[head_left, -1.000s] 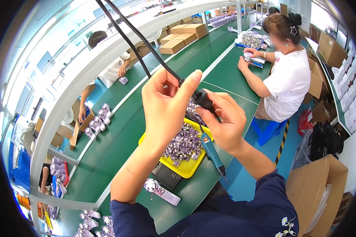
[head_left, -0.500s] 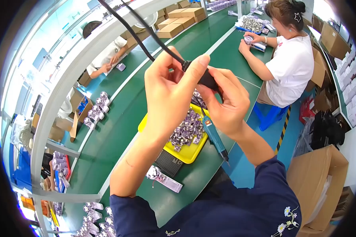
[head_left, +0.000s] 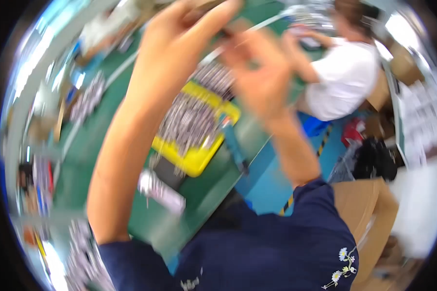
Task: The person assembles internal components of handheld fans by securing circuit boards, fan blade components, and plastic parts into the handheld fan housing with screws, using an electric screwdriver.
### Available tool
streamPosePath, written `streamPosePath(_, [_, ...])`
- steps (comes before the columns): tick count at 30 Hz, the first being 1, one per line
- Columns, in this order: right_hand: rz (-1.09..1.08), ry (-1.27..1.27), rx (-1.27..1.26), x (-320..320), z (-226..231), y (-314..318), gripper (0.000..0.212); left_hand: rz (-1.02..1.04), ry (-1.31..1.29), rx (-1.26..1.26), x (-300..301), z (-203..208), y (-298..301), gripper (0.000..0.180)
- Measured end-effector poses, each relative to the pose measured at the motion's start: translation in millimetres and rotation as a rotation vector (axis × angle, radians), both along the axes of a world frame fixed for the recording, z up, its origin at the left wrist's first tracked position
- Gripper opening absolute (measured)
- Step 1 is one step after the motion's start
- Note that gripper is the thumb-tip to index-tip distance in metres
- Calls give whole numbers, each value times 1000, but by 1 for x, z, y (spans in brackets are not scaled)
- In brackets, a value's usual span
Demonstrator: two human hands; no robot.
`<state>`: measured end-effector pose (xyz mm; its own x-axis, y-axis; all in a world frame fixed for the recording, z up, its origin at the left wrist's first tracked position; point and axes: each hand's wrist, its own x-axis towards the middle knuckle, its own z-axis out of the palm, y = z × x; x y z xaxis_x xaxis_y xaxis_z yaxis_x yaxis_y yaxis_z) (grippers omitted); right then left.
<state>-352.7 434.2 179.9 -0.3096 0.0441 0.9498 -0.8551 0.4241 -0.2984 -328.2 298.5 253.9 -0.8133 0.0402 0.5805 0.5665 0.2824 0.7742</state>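
Head view has, left to right, a pale handle-shaped piece (head_left: 162,191) near the bench's (head_left: 153,225) near edge, then my raised left hand (head_left: 175,36), fingers bent, and the yellow tray (head_left: 194,165) of small parts (head_left: 187,123). A dark bit (head_left: 226,34) seems to sit between my hands, but blur means I cannot tell whether either grips it. Beyond the teal tool (head_left: 234,148) at the tray's right edge, my right hand (head_left: 262,68) curls narrow; I judge this two-handed fingertip work, calling for steadiness.

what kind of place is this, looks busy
Probably a factory assembly line: a long green worktop, a yellow tray heaped with small parts, and another person in a white shirt with their hands over the same worktop.
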Motion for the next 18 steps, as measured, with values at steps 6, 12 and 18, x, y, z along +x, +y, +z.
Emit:
streamPosePath(6, [-58, 15, -169, -2, -30, 21, 36, 254, -223, -169, 167, -37, -90, 34])
streamPosePath(12, [206, -321, 133, 100, -149, 12, 47, 748, -495, -216, 257, -218, -170, 47])
streamPosePath(18, [-232, -1017, 259, 73, -219, 22, 66, 492, -450, -330, 230, -270, -164, 53])
